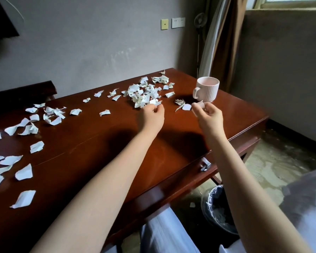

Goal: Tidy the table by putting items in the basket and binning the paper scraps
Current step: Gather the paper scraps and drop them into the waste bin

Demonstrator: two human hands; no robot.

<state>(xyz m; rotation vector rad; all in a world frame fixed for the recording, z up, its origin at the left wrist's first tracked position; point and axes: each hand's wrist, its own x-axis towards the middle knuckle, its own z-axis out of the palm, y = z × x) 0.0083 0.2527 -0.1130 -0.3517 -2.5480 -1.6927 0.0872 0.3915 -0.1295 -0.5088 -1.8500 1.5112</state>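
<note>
Paper scraps [146, 94] gathered off the surface [98, 143]
One is pinched by the left hand [152, 115], another by the right hand [208, 115], likely for the bin [215, 207] at lower right.

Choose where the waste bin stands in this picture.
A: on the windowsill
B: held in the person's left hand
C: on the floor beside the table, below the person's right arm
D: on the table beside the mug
C: the bin stands on the floor just off the table edge, partly hidden by the right forearm, with white bits inside it.
</note>
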